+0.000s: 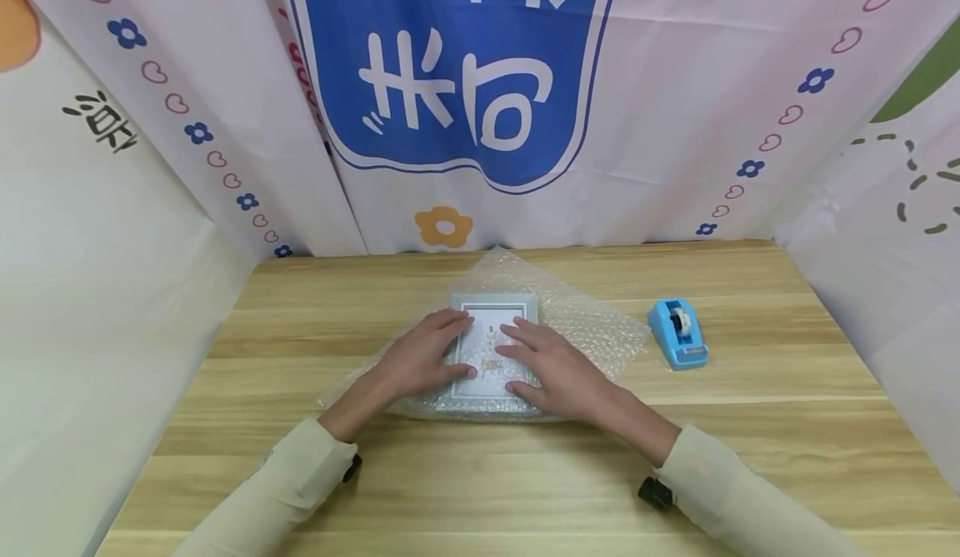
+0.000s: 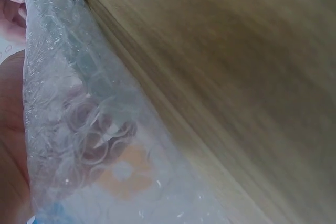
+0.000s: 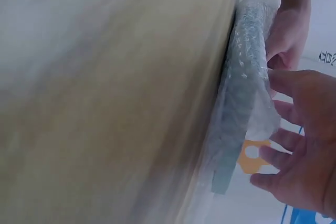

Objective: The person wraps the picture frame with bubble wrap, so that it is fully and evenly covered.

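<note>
A pale blue-grey picture frame (image 1: 493,299) with a white printed front lies flat on a sheet of clear bubble wrap (image 1: 581,311). The wrap's near part is folded up over the frame's lower portion. My left hand (image 1: 420,353) rests on the left side, thumb and fingers spread. From the right, my right hand (image 1: 558,369) lies over the frame's right side with its fingers apart. In the right wrist view, the frame's edge (image 3: 226,156) shows beside the wrap (image 3: 252,40). Bubble wrap (image 2: 84,108) hides much of my left hand in the left wrist view.
A blue tape dispenser (image 1: 678,333) with a roll in it stands right of the wrap on the wooden table (image 1: 480,490). A printed white curtain (image 1: 645,190) hangs along the table's back edge, with white cloth walls at both sides.
</note>
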The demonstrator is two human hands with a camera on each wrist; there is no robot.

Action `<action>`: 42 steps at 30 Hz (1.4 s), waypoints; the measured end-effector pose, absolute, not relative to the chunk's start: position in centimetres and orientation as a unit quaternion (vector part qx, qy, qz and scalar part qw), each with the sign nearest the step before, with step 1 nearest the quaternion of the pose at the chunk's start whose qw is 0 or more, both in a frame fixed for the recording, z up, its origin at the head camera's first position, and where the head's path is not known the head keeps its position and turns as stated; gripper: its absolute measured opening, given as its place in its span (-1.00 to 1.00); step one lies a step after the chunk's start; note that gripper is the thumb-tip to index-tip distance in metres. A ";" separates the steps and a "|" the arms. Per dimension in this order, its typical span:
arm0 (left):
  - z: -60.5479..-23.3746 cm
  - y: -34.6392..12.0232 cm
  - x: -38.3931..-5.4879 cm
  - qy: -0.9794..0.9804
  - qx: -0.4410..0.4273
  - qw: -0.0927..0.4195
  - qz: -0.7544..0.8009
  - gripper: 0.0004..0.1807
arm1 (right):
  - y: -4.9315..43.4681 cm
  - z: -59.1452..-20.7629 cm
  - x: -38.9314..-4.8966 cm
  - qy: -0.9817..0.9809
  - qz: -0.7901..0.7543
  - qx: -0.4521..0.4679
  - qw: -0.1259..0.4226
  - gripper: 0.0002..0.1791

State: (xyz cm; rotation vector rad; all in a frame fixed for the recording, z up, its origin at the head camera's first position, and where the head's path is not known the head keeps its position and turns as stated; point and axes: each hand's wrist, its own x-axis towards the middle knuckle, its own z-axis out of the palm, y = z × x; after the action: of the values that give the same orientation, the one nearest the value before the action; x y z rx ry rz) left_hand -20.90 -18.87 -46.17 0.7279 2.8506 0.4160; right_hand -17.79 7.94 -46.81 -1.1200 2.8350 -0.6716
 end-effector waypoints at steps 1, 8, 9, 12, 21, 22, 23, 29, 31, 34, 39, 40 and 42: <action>-46.2 -18.9 -20.9 0.956 0.244 0.085 0.140 -0.06 | 8.0 -46.8 -17.8 0.906 -0.210 -0.368 0.010 -0.39; -46.3 -19.1 -21.0 0.953 0.252 0.090 0.141 -0.05 | 8.3 -47.1 -18.1 0.900 -0.185 -0.389 0.064 -0.40; -46.3 -19.2 -21.0 0.952 0.255 0.091 0.142 -0.05 | 8.4 -47.2 -18.2 0.900 -0.181 -0.390 0.071 -0.40; -46.4 -19.5 -21.0 0.948 0.269 0.093 0.143 -0.08 | 8.4 -47.3 -18.3 0.900 -0.169 -0.395 0.078 -0.40; -45.3 -20.1 -18.5 0.935 0.334 0.019 0.116 -0.18 | 8.0 -47.4 -18.3 0.896 -0.162 -0.405 0.083 -0.42; -45.1 -20.0 -18.1 0.931 0.344 0.016 0.119 -0.19 | 8.0 -47.4 -18.3 0.897 -0.160 -0.404 0.082 -0.42; -45.0 -19.9 -17.7 0.927 0.354 0.017 0.123 -0.21 | 8.1 -47.4 -18.3 0.898 -0.159 -0.402 0.083 -0.41; -45.2 -19.5 -16.7 0.906 0.401 0.061 0.120 -0.36 | 8.4 -47.2 -18.4 0.903 -0.167 -0.384 0.096 -0.39; -45.6 -19.6 -16.8 0.906 0.401 0.069 0.116 -0.38 | 8.4 -47.3 -18.3 0.902 -0.172 -0.384 0.095 -0.39; -45.9 -19.6 -17.0 0.908 0.392 0.080 0.124 -0.36 | 8.4 -47.2 -18.3 0.901 -0.177 -0.386 0.095 -0.41; -45.8 -19.5 -17.2 0.907 0.390 0.087 0.133 -0.34 | 8.4 -47.1 -18.3 0.901 -0.181 -0.382 0.097 -0.42; -45.7 -19.5 -17.1 0.908 0.388 0.087 0.133 -0.35 | 8.4 -47.1 -18.3 0.902 -0.181 -0.380 0.098 -0.42; -45.7 -19.4 -17.1 0.908 0.388 0.088 0.133 -0.35 | 8.4 -47.0 -18.4 0.902 -0.182 -0.377 0.102 -0.41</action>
State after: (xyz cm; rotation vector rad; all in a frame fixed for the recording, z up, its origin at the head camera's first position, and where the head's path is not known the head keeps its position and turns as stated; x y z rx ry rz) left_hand -17.10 -19.40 -45.71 1.1541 2.7034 0.3961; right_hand -18.37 8.36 -46.98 -1.1123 2.6640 -0.5375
